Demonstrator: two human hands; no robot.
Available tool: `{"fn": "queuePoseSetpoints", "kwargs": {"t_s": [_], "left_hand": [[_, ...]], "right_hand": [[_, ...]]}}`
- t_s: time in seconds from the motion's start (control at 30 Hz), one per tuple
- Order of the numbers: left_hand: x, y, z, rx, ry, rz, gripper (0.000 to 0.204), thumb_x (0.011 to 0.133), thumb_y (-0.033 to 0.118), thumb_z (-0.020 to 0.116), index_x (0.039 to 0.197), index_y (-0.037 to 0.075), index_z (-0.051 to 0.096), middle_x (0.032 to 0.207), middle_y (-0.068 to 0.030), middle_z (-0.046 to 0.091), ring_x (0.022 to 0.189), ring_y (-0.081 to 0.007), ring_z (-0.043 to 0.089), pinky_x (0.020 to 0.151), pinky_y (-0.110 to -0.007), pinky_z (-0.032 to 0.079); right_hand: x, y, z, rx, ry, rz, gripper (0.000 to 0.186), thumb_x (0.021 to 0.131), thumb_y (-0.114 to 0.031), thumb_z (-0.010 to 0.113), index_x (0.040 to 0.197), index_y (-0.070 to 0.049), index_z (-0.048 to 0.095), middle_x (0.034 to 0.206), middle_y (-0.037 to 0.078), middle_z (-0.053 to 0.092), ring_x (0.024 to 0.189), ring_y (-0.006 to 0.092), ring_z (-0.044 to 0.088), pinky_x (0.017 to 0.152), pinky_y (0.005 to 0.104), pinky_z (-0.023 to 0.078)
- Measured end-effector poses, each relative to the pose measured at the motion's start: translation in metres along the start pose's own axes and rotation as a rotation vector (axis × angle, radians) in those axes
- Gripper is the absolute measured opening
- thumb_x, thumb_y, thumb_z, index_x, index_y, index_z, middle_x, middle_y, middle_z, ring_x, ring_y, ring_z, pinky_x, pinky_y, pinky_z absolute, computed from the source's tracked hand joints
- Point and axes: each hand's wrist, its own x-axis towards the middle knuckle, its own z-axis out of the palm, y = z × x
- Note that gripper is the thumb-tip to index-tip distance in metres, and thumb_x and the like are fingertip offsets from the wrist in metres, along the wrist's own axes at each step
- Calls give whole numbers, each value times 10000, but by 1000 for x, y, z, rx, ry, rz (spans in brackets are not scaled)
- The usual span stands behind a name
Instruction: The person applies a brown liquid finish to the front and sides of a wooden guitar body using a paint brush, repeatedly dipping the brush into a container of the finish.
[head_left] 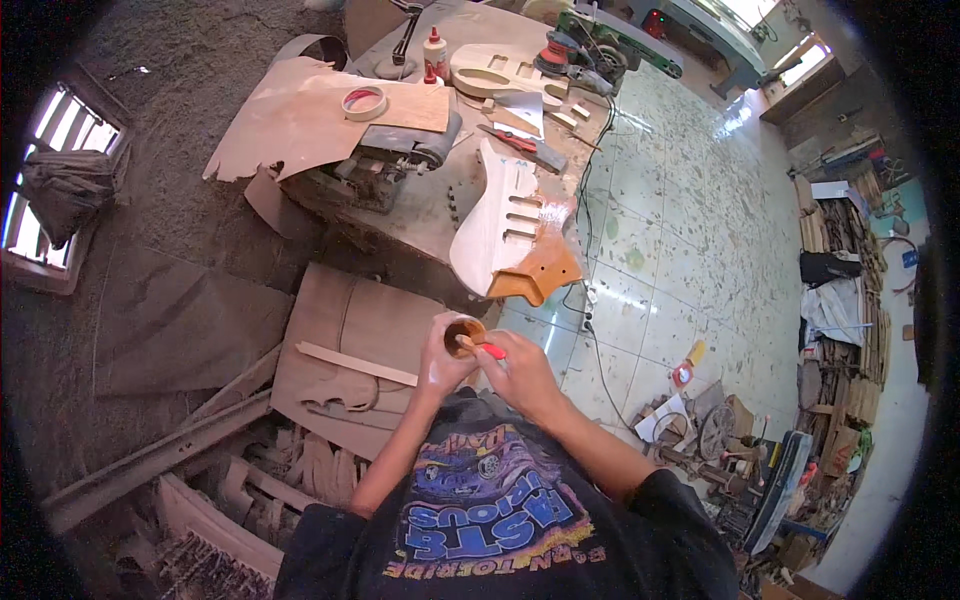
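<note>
Fingers (509,346) curled around cup (461,327) and likely brush (493,351).

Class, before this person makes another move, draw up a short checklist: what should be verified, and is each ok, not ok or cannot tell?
1. Left hand holding the round, brown-lined cup: ok.
2. Right hand gripping the slim red-handled brush: ok.
3. Brush end at the cup's mouth: ok.
4. Enough liquid in the cup: cannot tell, the level is unclear.
5. Orange-brown coating covering the whole top of the pale wooden guitar body: not ok, part is pale.
6. Space beside the guitar body free of loose tools: not ok, a red-and-black tool lies near its far end.
</note>
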Motion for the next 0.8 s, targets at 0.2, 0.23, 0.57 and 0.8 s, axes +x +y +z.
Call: {"fn": "queuePoseSetpoints", "kwargs": {"t_s": [0.2, 0.23, 0.57, 0.8], "left_hand": [[4, 9, 4, 64, 28, 53, 520, 694, 97, 843, 1137, 38, 577, 1069, -115, 615, 992, -231, 634, 868, -343, 523], [4, 4, 4, 69, 35, 61, 518, 695, 96, 844, 1136, 39, 577, 1069, -113, 615, 991, -229, 634, 869, -342, 523], [31, 9, 14, 163, 45, 55, 570, 676, 111, 860, 1150, 36, 551, 1063, -112, 623, 998, -205, 628, 903, -344, 514], [63, -10, 40, 158, 71, -24, 531, 657, 105, 867, 1103, 41, 586, 1062, -130, 624, 995, -264, 646, 887, -372, 518]], "right_hand": [[-5, 1, -5, 56, 90, -5, 203, 911, -138, 663, 1044, 15, 675, 994, 197, 686, 935, 368, 671, 815, 414, 539], [-4, 1, -6, 66, 86, -3, 193, 913, -133, 659, 1039, 12, 677, 991, 196, 688, 932, 367, 674, 812, 410, 540], [8, 50, -33, 621, 242, 299, 209, 996, -115, 559, 1043, 43, 688, 959, 87, 697, 830, 176, 694, 740, 291, 585], [35, 102, -46, 936, 378, 635, 253, 989, -156, 601, 1098, 67, 552, 962, 162, 670, 803, 238, 726, 694, 299, 620]]}}
